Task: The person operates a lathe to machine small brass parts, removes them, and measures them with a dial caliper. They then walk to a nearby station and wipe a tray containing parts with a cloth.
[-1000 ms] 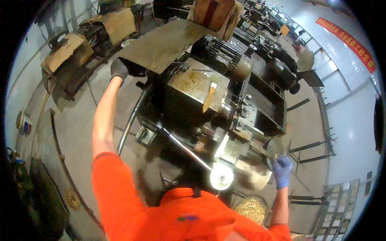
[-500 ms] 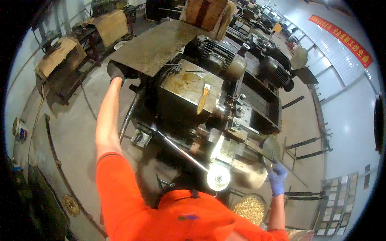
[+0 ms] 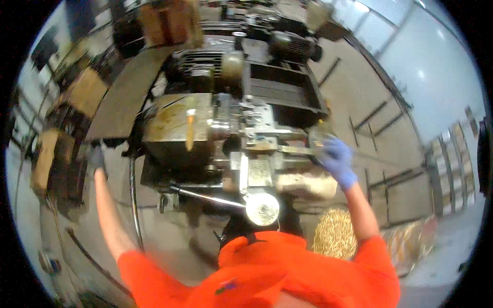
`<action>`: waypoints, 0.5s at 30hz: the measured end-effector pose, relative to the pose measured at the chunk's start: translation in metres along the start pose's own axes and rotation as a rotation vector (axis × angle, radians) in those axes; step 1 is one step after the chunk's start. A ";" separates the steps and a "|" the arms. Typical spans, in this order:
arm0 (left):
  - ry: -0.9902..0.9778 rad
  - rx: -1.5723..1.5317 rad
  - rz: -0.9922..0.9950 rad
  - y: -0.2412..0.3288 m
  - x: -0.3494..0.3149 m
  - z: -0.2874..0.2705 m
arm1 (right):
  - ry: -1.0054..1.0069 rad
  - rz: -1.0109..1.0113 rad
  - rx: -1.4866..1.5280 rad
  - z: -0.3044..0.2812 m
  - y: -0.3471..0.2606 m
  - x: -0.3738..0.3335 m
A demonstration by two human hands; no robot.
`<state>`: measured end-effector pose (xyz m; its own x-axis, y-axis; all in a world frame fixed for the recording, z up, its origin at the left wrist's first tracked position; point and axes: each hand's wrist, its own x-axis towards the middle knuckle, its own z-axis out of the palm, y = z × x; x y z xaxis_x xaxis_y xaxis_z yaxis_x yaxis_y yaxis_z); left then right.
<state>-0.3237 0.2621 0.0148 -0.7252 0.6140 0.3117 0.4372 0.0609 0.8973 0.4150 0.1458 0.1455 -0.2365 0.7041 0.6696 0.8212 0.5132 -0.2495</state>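
Observation:
My left hand (image 3: 95,157), in a dark glove, is at the near corner of a flat metal plate (image 3: 119,110). Motion smears its fingers. On the other side my right hand (image 3: 336,156), in a blue glove, is closed at the outer end of a flat metal bar (image 3: 294,150) on the machine; what its fingers grip is hidden. Between my hands stands an oily metal machine housing (image 3: 177,123) with a wooden-handled brush (image 3: 190,131) lying on it. A clamp block (image 3: 261,138) sits beside the spindle (image 3: 221,128).
A round white handwheel (image 3: 262,209) and a slanting metal rod (image 3: 208,196) are close to my body. Brass-coloured small parts (image 3: 335,236) fill a container at the right. Behind are a motor (image 3: 205,66) and a dark metal trough (image 3: 282,87). Metal racks (image 3: 377,120) stand farther right.
My view has swung right, so the machine appears farther left and squarer. My left hand remains near the plate's corner, now blurred. My right hand stays by the bar's end.

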 end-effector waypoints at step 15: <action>-1.157 -0.145 0.418 0.301 -0.340 0.023 | -0.099 -0.350 0.478 0.011 -0.071 0.003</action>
<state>0.0663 0.0901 0.1717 0.3842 0.9037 0.1890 0.4061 -0.3493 0.8445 0.3503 0.1166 0.1571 -0.5168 0.4840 0.7061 0.3662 0.8706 -0.3286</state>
